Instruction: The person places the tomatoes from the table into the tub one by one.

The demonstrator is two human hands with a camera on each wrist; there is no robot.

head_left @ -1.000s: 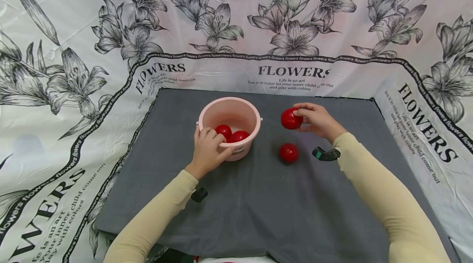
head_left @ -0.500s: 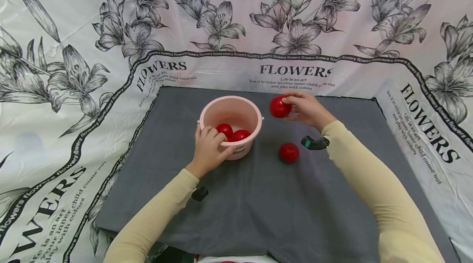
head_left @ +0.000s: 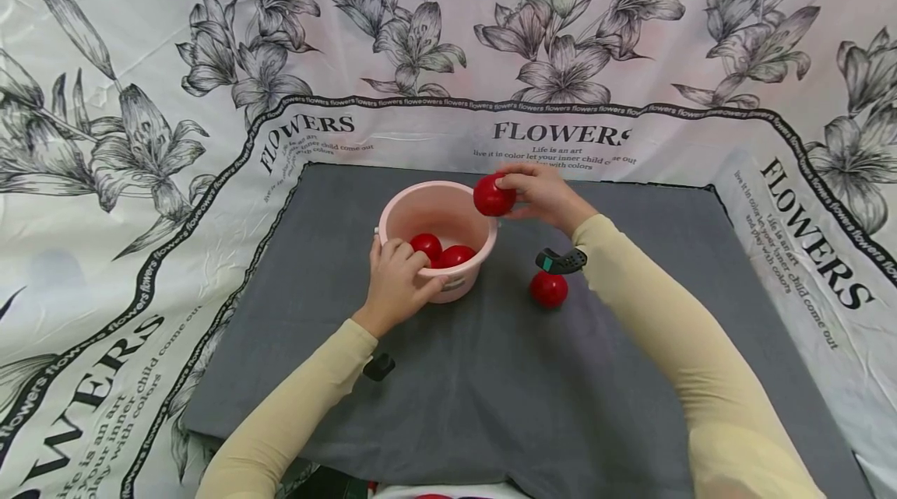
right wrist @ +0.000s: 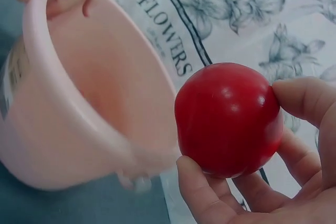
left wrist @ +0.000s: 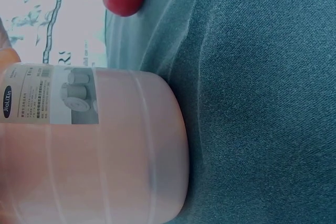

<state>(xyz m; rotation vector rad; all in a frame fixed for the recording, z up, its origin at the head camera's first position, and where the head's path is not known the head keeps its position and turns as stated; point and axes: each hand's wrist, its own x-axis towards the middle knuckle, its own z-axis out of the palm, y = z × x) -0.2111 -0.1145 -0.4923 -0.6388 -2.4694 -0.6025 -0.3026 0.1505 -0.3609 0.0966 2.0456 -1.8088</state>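
Observation:
A pink bucket (head_left: 430, 211) stands upright, with two shiny red round fruits inside, one on the left (head_left: 425, 247) and one on the right (head_left: 458, 256). My left hand (head_left: 395, 285) grips its near-left rim, fingers over the edge and thumb outside. Beside the bucket's far-right rim, my right hand (head_left: 543, 195) holds another red fruit (right wrist: 228, 119) between thumb and fingers. In the right wrist view it looks smooth and slightly lobed; whether apple or tomato I cannot tell. One more red fruit (head_left: 549, 289) lies on the cloth below my right wrist.
Dark grey cloth (head_left: 420, 421) covers the table. A white sheet (head_left: 462, 133) with printed flowers hangs behind and along the sides. A black band (head_left: 561, 261) is on my right wrist. Below the table's front edge, part of something white (head_left: 448, 491) shows.
My right hand has carried its red fruit leftward and slightly up, from right of the bucket to its far-right rim. The left hand stays on the rim.

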